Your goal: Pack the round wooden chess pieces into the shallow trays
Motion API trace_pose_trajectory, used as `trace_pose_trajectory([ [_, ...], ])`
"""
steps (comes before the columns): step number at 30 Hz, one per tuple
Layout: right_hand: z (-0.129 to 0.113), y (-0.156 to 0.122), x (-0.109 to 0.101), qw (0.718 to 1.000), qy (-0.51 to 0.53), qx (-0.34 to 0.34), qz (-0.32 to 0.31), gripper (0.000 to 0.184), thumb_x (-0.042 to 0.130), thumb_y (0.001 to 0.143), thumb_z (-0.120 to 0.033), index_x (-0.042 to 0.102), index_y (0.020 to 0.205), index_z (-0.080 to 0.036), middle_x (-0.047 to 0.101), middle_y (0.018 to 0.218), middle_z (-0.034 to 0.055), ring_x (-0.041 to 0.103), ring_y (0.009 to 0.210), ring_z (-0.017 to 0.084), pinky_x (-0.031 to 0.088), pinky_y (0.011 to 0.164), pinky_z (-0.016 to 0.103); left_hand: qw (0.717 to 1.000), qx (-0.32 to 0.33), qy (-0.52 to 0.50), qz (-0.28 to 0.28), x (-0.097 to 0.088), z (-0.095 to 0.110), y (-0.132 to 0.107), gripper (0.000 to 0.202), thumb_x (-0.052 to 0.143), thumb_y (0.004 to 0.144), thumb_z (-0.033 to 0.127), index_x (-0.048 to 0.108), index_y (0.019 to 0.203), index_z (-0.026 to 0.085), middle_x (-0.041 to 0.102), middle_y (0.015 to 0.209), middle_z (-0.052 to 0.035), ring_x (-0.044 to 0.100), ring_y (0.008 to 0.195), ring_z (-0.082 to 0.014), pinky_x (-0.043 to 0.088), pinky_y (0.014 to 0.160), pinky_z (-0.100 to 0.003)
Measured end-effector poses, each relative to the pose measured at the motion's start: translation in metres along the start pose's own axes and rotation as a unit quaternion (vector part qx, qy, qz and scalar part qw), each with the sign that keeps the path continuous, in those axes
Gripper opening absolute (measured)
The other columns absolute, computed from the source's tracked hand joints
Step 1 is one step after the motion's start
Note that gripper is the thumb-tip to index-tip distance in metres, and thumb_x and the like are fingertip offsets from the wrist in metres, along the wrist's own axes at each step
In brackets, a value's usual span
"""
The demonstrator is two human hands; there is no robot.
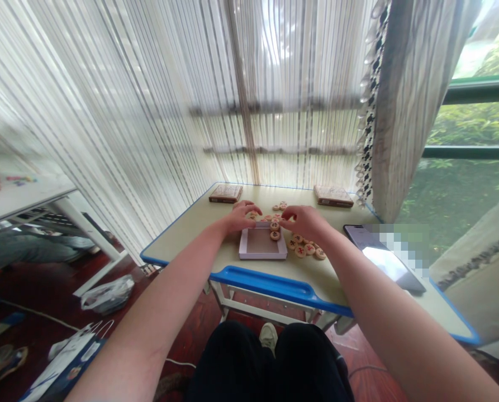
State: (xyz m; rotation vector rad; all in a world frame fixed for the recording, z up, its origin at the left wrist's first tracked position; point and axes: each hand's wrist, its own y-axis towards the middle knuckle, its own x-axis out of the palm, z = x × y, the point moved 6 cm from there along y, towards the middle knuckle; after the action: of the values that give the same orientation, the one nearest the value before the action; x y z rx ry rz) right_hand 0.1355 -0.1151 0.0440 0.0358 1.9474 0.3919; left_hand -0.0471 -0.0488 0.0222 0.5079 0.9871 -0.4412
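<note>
A shallow white square box (263, 254) lies open on a beige table with a blue rim (270, 279). Two round wooden game discs (275, 230) sit inside its far right corner. Several more discs with red or dark marks (305, 248) lie loose to the right of the box and beyond it. My left hand (241, 216) rests at the box's far left edge, fingers curled over discs there. My right hand (303, 219) hovers at the far right corner, fingers bent down in a pinch near a disc; what it holds is hidden.
Two brown flat boxes sit at the table's back, one on the left (226, 193) and one on the right (333, 196). A phone (383, 258) lies on the right side. Striped curtains hang behind. Bags (107, 296) lie on the floor at left.
</note>
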Motion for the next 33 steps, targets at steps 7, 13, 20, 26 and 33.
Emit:
trace_pose_trajectory([
  [7, 0.006, -0.007, 0.002, 0.996, -0.018, 0.033, -0.084, 0.014, 0.064, 0.070, -0.031, 0.069, 0.079, -0.022, 0.069, 0.079, 0.0004, 0.060, 0.065, 0.013, 0.040, 0.055, 0.021, 1.000, 0.001, 0.017, 0.009, 0.004, -0.005, 0.002, 0.018, 0.066, 0.061, 0.026, 0.068, 0.078, 0.021, 0.047, 0.121, -0.0056, 0.035, 0.121, -0.0283, 0.023, 0.106, -0.042],
  [13, 0.012, -0.006, 0.009, 0.992, -0.065, 0.039, -0.104, 0.017, 0.064, 0.067, -0.029, 0.070, 0.081, -0.025, 0.069, 0.078, -0.0006, 0.060, 0.066, 0.014, 0.039, 0.056, 0.023, 1.000, 0.024, 0.006, 0.001, 0.008, -0.008, 0.005, 0.023, 0.068, 0.059, 0.025, 0.070, 0.082, 0.023, 0.053, 0.117, -0.0048, 0.039, 0.119, -0.0279, 0.025, 0.106, -0.040],
  [20, 0.016, -0.004, 0.010, 0.992, -0.067, 0.039, -0.099, 0.021, 0.062, 0.066, -0.027, 0.070, 0.085, -0.024, 0.070, 0.082, 0.0012, 0.060, 0.068, 0.015, 0.039, 0.057, 0.023, 0.992, 0.089, 0.004, 0.094, -0.008, 0.018, -0.003, 0.024, 0.067, 0.066, 0.039, 0.070, 0.084, 0.022, 0.054, 0.116, -0.0066, 0.043, 0.115, -0.0253, 0.026, 0.104, -0.040],
  [26, 0.020, -0.002, 0.009, 0.992, -0.094, 0.041, -0.074, 0.022, 0.060, 0.066, -0.028, 0.069, 0.085, -0.024, 0.068, 0.085, 0.0036, 0.059, 0.073, 0.017, 0.039, 0.059, 0.024, 0.989, 0.137, -0.008, 0.063, -0.001, 0.036, -0.001, 0.023, 0.069, 0.067, 0.041, 0.069, 0.080, 0.022, 0.061, 0.107, -0.0067, 0.050, 0.106, -0.0226, 0.032, 0.099, -0.036],
  [33, 0.013, -0.003, 0.008, 0.991, -0.096, 0.046, -0.078, 0.019, 0.060, 0.068, -0.031, 0.069, 0.082, -0.023, 0.068, 0.086, 0.0045, 0.059, 0.075, 0.018, 0.038, 0.058, 0.025, 0.985, 0.156, -0.064, 0.035, 0.012, 0.035, 0.008, 0.027, 0.067, 0.068, 0.042, 0.067, 0.080, 0.017, 0.060, 0.093, -0.0065, 0.057, 0.079, -0.0142, 0.045, 0.075, -0.027],
])
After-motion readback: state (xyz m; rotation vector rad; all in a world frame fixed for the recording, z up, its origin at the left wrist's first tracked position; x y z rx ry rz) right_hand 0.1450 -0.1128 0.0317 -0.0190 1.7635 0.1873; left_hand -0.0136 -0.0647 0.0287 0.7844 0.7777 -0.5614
